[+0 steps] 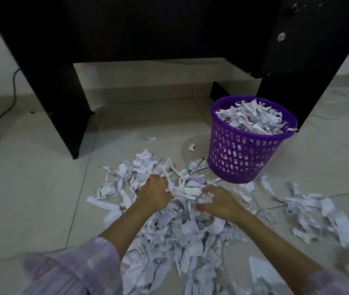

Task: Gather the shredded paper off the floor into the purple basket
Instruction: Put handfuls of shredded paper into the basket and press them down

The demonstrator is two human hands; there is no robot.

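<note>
two hands, left hand [154, 193] and right hand [220, 202], fingers curled into shredded paper [180, 231] just beside the purple basket [243, 150], gripping strips.

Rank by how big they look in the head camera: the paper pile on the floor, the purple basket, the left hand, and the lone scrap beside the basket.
1. Paper pile, the largest by far.
2. Purple basket.
3. Left hand; it is nearer the camera than the basket, so its true size is unsure.
4. Lone scrap, the smallest.
</note>
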